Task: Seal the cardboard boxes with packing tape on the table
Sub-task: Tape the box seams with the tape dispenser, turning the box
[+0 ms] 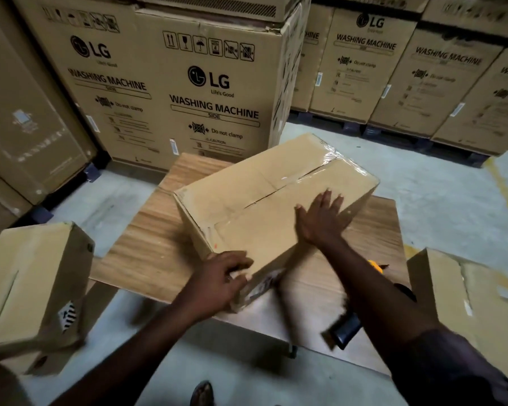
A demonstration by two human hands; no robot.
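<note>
2 hands on the box (261, 194): left hand (220, 276) grips its near corner, right hand (323, 218) lies flat on top. I'd press firmly along its seam (279, 189).

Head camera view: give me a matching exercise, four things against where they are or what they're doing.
1. left hand
2. right hand
3. light wooden table
4. tall printed brown cartons

a. stacked behind the table
b. lying flat on the brown cardboard box
c. gripping the box's near corner
d. under the box

Pairs: 1-c, 2-b, 3-d, 4-a
</note>
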